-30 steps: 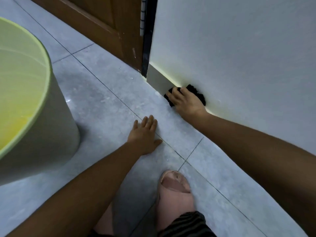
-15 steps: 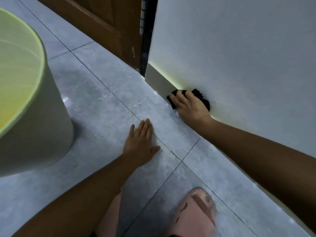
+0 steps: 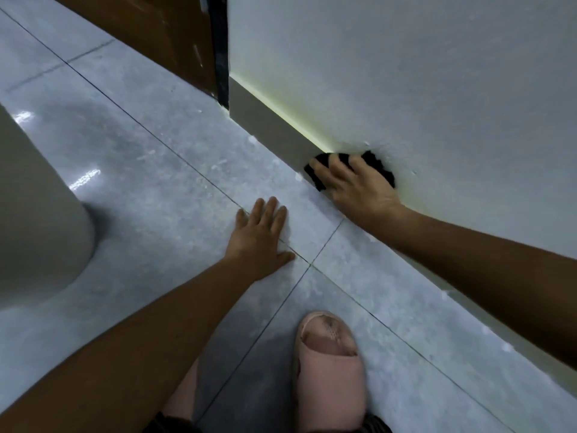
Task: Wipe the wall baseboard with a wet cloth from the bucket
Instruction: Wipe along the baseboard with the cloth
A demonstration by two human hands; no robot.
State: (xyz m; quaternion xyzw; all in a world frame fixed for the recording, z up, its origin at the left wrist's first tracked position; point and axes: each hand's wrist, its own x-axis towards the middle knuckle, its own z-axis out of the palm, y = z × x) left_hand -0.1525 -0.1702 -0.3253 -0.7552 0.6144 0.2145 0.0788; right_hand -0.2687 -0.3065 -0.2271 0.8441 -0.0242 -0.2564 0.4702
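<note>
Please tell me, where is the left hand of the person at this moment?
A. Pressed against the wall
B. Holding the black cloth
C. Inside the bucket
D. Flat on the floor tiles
D. The left hand lies open with its palm down on the floor, while the right hand presses the black cloth against the baseboard.

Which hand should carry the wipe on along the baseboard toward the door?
The right hand: it presses the black cloth against the baseboard. The left hand lies flat on the floor tile, apparently as a brace.
</note>
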